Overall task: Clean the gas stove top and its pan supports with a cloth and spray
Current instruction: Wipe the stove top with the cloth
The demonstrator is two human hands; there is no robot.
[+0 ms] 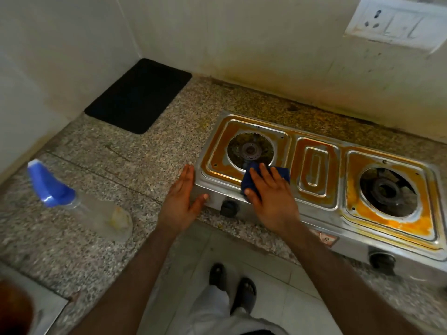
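A steel two-burner gas stove (316,197) sits on the granite counter, its top smeared with orange-yellow grime. No pan supports are on it; both burners lie bare. My right hand (271,197) presses a dark blue cloth (281,174) flat on the stove top, just in front of the left burner (250,149). My left hand (181,199) rests with fingers extended against the stove's left front corner, holding nothing. A clear spray bottle (79,201) with a blue trigger head lies on its side on the counter, left of my hands.
A black mat (139,95) lies in the far left corner of the counter (145,153). A stained wall runs behind the stove, with a switch plate (396,22) at the upper right. Two black knobs (229,207) face me on the stove front. My feet stand on the tiled floor below.
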